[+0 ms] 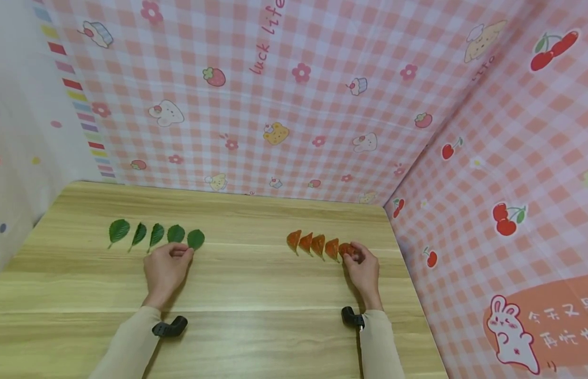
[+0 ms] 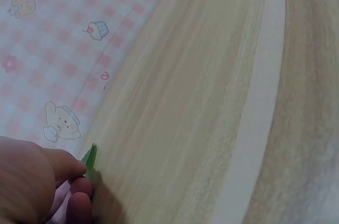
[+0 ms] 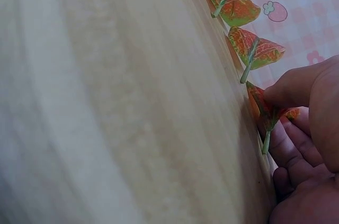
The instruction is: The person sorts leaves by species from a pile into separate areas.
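On the left of the table several green leaves stand in a row in the head view. My left hand (image 1: pixel 167 271) pinches the lower edge of the rightmost green leaf (image 1: pixel 196 239). Only a sliver of that leaf shows past the fingertips in the left wrist view. A row of several orange-red leaves (image 1: pixel 318 245) lies on the right side. At its right end, my right hand (image 1: pixel 363 267) holds the last red leaf (image 3: pixel 269 108) between thumb and fingers, its pale green stem pointing down in the right wrist view. The hand partly covers this leaf.
The wood-grain table (image 1: pixel 256 295) meets a pink checked cloth wall (image 1: pixel 256 105) at the back and another printed wall (image 1: pixel 464 210) on the right. A white dotted sheet (image 1: pixel 23 131) hangs at the left. Dark wrist cameras (image 1: pixel 170 327) sit on both sleeves.
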Motion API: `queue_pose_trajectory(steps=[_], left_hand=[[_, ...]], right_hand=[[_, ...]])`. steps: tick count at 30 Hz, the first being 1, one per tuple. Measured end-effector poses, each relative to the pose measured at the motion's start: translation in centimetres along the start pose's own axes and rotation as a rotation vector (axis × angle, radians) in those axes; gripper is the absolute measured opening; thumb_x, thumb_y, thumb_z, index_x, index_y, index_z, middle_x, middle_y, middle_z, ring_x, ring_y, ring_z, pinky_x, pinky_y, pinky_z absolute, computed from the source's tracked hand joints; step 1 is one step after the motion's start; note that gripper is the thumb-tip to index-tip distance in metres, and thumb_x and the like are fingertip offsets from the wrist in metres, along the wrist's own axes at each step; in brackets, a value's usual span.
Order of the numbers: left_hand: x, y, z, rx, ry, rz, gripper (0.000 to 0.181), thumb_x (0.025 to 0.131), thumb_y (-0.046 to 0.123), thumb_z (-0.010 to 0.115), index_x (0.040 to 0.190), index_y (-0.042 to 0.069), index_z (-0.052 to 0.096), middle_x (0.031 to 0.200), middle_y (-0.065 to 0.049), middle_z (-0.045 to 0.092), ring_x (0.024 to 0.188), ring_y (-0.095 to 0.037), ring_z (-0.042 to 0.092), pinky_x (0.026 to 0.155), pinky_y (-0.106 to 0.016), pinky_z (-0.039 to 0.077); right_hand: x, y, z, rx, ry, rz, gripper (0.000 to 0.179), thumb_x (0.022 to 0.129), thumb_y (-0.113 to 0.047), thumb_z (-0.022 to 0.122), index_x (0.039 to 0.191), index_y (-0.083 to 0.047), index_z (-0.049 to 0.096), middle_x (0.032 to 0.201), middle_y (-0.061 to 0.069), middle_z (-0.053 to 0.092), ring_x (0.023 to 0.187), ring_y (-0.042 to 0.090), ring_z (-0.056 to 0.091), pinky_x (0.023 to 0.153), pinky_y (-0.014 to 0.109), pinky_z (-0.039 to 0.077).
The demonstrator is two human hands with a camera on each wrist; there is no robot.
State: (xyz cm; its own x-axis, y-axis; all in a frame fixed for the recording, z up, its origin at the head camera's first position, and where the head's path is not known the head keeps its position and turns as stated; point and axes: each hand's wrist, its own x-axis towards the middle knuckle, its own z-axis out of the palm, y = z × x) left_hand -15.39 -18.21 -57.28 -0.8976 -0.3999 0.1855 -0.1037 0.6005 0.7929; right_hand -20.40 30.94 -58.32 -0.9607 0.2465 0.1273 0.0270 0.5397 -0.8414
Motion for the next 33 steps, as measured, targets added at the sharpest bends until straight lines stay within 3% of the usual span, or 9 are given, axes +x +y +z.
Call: queue_pose_trajectory(steps=[6,13,23,33], left_hand=[[0.35,-0.2,0.25,0.008,0.019,0.021,0.013,0.098,0.013,0.085,0.1,0.0,0.086,0.092,-0.02,0.086,0.072,-0.024,0.081,0.072,-0.019,0.047],[0.64,-0.46,0.42,0.019,0.033,0.034,0.012,0.097,0.013,0.085,0.097,0.0,0.086,0.089,-0.018,0.086,0.074,-0.03,0.08,0.073,-0.025,0.047],[0.41,-0.13,0.24,0.022,0.047,0.062,0.011,0.095,0.01,0.087,0.095,-0.001,0.086,0.087,-0.02,0.085,0.072,-0.033,0.08,0.067,-0.022,0.046],[0.43,-0.09,0.29,0.029,0.057,0.081,0.01,0.095,0.009,0.088,0.094,-0.001,0.085,0.086,-0.019,0.085,0.075,-0.037,0.081,0.073,-0.029,0.048]], right_hand=[[0.09,-0.06,-0.01,0.011,-0.012,-0.002,0.042,0.103,-0.004,0.078,0.145,-0.001,0.073,0.101,0.015,0.075,0.086,0.006,0.061,0.074,0.016,0.049],[0.15,-0.1,-0.01,0.018,-0.008,-0.001,0.042,0.102,-0.003,0.078,0.144,0.0,0.073,0.1,0.016,0.076,0.084,0.005,0.061,0.072,0.016,0.049],[0.25,-0.16,0.02,0.026,-0.01,-0.001,0.041,0.103,-0.002,0.077,0.144,-0.001,0.074,0.101,0.021,0.076,0.085,0.008,0.061,0.073,0.016,0.048],[0.09,-0.08,-0.04,0.032,-0.014,0.014,0.042,0.104,-0.004,0.077,0.146,-0.001,0.072,0.105,0.022,0.076,0.087,0.009,0.062,0.073,0.015,0.048]])
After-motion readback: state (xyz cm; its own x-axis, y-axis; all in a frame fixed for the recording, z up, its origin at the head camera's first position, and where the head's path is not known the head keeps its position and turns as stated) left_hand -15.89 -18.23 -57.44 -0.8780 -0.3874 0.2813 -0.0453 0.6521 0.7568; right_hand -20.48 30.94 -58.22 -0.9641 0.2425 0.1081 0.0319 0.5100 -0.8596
